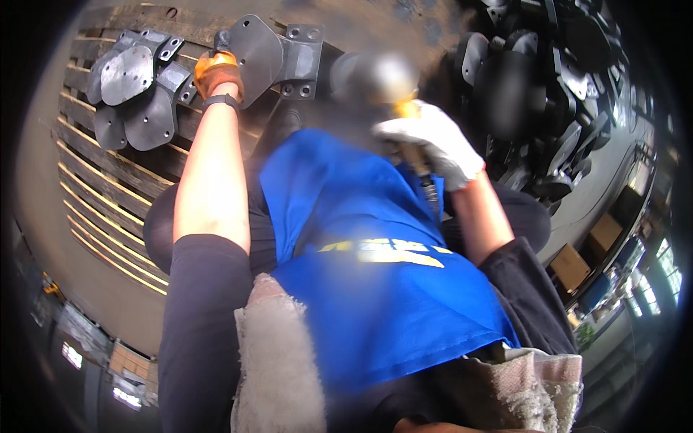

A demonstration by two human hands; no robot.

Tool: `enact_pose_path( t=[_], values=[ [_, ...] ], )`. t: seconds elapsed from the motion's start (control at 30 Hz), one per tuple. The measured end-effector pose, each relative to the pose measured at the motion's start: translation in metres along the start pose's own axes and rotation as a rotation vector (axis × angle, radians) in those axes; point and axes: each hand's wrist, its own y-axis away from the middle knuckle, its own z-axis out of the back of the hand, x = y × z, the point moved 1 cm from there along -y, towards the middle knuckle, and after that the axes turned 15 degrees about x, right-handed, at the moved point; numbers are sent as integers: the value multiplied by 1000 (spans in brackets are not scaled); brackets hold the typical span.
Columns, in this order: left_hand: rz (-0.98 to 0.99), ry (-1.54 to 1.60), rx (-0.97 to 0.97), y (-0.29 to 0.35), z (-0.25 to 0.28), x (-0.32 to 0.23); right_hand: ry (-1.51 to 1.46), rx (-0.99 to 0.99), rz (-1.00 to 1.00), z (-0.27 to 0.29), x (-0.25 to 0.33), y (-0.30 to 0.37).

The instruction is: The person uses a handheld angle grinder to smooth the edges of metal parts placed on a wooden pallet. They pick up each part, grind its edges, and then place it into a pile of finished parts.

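My left hand [216,72], in an orange glove, reaches forward and grips the edge of a dark grey metal bracket part [268,54] with a rounded plate and bolt holes. My right hand [434,141], in a white glove, is closed around the yellow handle of a power tool [413,148] whose round head [375,76] is blurred, beside the bracket part. A blue apron [375,267] covers my lap below both hands.
A wooden pallet [108,195] on the left carries several more grey bracket parts [133,90]. A large heap of dark similar parts [541,79] fills the upper right. Cardboard boxes [570,265] stand at the right edge. A grey rag [278,361] lies at the bottom.
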Motion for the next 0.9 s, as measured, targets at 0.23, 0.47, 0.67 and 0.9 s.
enact_pose_path(
  t=[0.23,0.47,0.67,0.9],
  values=[
    [-155,-806,98,-21,-27,5,-270,-172,281,37,-14,96],
    [-161,-1167,219,-3,1,-10,-453,-89,283,41,-55,70],
    [-186,-1221,118,-41,-17,22,-418,-30,86,26,-63,45],
    [13,-583,118,-52,-21,39,47,-7,-35,18,-43,8]
  ],
)
